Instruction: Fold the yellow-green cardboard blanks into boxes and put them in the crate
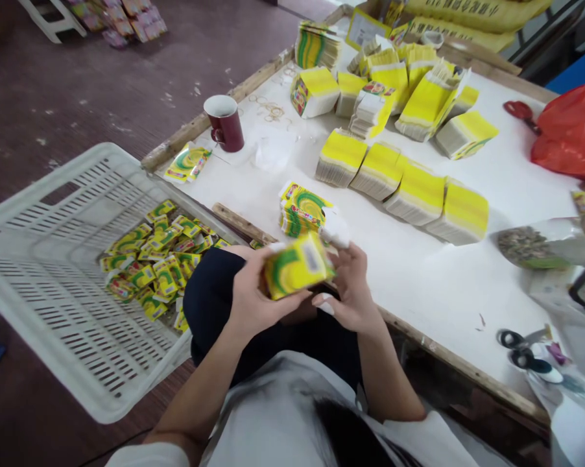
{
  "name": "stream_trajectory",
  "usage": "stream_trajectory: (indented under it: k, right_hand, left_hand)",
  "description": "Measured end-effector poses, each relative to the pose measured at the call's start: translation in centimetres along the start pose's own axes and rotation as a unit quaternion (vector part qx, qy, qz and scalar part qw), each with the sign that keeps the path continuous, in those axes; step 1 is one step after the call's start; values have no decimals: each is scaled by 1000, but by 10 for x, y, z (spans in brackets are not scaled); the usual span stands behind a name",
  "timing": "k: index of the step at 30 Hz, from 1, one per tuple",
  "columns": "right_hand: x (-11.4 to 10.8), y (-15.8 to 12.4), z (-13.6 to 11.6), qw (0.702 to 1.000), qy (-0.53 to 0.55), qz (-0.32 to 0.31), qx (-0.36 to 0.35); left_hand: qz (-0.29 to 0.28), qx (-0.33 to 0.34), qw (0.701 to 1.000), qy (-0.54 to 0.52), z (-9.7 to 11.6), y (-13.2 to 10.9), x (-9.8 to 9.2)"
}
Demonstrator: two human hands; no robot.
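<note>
My left hand [251,292] is wrapped round a small yellow and green packet [297,266], held over my lap at the table's near edge. My right hand [353,285] is closed against the packet's right end, its fingers curled around a small white piece [335,230]. Just beyond the hands a short stack of the same green and yellow packets [302,211] lies on the white table [419,272].
A white slatted plastic crate [54,272] at my left holds several finished packets [156,259]. Bundles of yellow flat packs [414,194] fill the table's middle and back. A dark red mug [224,123], a red bag [569,133], scissors [528,350] and a seed bag [536,246] also sit there.
</note>
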State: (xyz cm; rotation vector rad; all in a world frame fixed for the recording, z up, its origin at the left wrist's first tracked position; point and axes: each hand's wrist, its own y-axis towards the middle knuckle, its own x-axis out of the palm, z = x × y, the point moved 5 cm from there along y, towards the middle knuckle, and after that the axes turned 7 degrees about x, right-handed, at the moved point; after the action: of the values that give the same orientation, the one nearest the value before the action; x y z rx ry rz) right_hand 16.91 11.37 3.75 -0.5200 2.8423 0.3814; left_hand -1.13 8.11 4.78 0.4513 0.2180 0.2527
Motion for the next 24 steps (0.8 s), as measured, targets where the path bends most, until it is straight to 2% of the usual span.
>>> stream_trajectory:
  k: [1,2,3,4,6,8,10,12,16,20,22,24]
  right_hand:
    - [-3,6,5,1000,1,27,10]
    - [-8,14,10,998,-20,62,24]
    - [-14,23,17,992,-61,104,41]
    - [-19,33,24,981,-114,145,60]
    - [-25,52,38,951,-216,201,92]
    - [-24,67,53,924,-288,221,119]
    - [-19,76,64,910,-327,220,132]
    - [-15,81,70,906,-340,213,134]
    - [-13,81,62,915,-325,194,136]
    - [-12,62,37,947,-215,205,125]
    - [-2,47,24,971,-158,148,106]
    - [18,29,14,991,-88,26,102]
  left_hand:
    - [75,-19,993,-89,-5,1,-7]
    - [148,-37,973,-172,-10,2,-13]
    - [202,-57,948,-239,-16,2,-17]
    - [227,-83,926,-289,-23,2,-17]
    - [214,-151,904,-339,-37,1,-11]
    - [173,-210,899,-345,-49,-4,-2]
    - [151,-229,901,-335,-57,-9,5]
    - [141,-220,911,-318,-60,-11,9]
    - [113,-220,925,-289,-64,-11,15]
    - [78,-254,910,-319,-69,-12,21]
    - [78,-237,906,-342,-64,-12,21]
    - [90,-203,907,-357,-54,-9,21]
